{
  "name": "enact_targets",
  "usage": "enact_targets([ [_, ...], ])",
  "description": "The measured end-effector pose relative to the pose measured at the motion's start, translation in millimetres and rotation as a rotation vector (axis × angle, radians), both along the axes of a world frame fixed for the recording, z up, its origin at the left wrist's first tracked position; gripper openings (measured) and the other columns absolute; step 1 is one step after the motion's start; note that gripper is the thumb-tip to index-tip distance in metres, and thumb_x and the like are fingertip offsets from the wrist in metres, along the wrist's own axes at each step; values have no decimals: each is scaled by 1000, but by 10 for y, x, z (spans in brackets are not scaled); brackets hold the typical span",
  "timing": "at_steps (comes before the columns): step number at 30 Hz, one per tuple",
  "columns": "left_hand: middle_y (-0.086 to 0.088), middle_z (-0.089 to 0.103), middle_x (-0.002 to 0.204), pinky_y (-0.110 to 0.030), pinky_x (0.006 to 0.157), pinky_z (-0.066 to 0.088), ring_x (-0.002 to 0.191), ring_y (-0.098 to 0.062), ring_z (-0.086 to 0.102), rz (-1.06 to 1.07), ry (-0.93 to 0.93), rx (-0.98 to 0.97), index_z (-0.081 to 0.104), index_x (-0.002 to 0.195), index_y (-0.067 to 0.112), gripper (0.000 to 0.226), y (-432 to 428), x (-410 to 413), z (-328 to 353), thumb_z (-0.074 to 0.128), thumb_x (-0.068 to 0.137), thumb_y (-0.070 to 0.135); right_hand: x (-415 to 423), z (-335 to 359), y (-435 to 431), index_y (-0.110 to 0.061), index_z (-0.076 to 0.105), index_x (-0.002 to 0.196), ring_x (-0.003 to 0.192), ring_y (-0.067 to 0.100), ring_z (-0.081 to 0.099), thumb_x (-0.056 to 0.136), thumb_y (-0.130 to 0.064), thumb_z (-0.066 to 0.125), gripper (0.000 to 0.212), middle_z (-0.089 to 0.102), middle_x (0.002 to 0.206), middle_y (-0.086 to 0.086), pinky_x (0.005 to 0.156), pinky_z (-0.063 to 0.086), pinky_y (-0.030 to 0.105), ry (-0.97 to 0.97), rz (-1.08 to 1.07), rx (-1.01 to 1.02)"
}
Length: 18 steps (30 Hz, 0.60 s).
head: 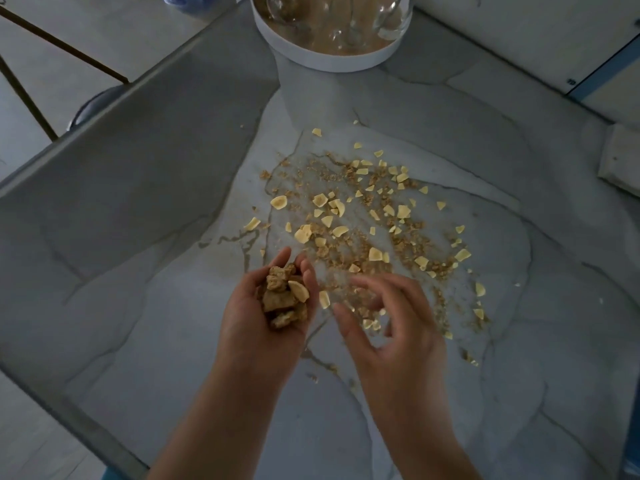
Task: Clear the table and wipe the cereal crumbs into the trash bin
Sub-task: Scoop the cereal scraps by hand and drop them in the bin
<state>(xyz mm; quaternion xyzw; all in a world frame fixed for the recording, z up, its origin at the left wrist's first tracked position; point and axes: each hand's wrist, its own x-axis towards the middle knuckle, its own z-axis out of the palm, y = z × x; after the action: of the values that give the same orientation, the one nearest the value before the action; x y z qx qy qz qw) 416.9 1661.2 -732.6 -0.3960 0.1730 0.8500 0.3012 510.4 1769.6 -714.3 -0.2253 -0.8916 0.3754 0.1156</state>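
Marbled table: cereal crumbs are scattered widely. Brown clusters are cupped in the left hand; the right hand is loosely spread, blurred. Spillage from the overfilled palm is judged likely.

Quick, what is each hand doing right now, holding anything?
Left hand: cupped palm up, holding a pile of cereal chunks.
Right hand: open, fingers spread and blurred above the crumbs on the table; nothing clearly held.
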Motion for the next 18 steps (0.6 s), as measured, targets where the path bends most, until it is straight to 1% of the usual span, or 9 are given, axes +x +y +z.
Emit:
enact_targets([
  [1,-17,69,93,-30,60,60,71,-25,69,16,-6,5,70,104,2,26,-11,4,-2,47,95,12,69,-65,96,-25,65,111,92,-5,53,85,-38,67,29,55,108,-14,73,40,1,-23,-80,16],
  [3,-17,68,96,-28,59,59,73,-24,68,21,-9,12,70,105,4,27,-17,16,7,47,96,13,174,-192,257,-25,64,108,90,-6,52,84,-34,69,27,56,103,-12,68,40,1,-106,-170,11],
  [5,-17,68,97,-27,58,58,75,-24,67,21,-5,25,70,105,6,26,-11,35,1,46,96,13,212,-302,338,-25,63,109,89,-5,52,83,-33,71,28,55,102,-13,64,41,4,-174,-163,21],
  [7,-16,69,96,-27,59,58,75,-23,68,13,2,16,70,106,6,26,15,58,-13,47,95,12,172,-369,358,-26,61,107,85,-5,51,84,-35,71,27,54,101,-15,60,39,6,-214,-123,29],
  [10,-16,70,95,-27,60,58,75,-23,68,1,4,2,71,105,6,27,69,97,-14,46,95,12,54,-401,337,-24,61,107,78,0,46,83,-39,72,31,53,100,-14,63,33,6,-183,-79,67],
  [12,-17,71,96,-28,61,58,75,-23,69,1,5,-12,72,105,5,28,97,114,-4,46,96,11,-47,-400,355,-22,61,106,82,4,49,84,-39,70,29,53,99,-12,64,34,8,-134,-114,61],
  [14,-17,72,96,-28,61,58,76,-24,69,3,11,-33,72,107,4,29,114,123,10,46,95,11,-170,-430,399,-21,61,105,84,10,53,85,-36,70,26,54,98,-10,64,41,15,-109,-143,72],
  [17,-18,71,97,-29,61,59,78,-25,68,-4,17,-49,71,106,4,28,145,126,47,46,95,11,-344,-520,452,-23,62,99,87,13,57,84,-36,72,23,57,97,-9,70,53,33,-177,-142,91],
  [18,-18,71,96,-29,62,59,78,-25,68,-2,18,-52,71,105,3,28,154,125,63,46,96,11,-375,-538,459,-24,61,97,86,13,57,84,-36,71,20,57,97,-9,70,54,35,-194,-140,95],
])
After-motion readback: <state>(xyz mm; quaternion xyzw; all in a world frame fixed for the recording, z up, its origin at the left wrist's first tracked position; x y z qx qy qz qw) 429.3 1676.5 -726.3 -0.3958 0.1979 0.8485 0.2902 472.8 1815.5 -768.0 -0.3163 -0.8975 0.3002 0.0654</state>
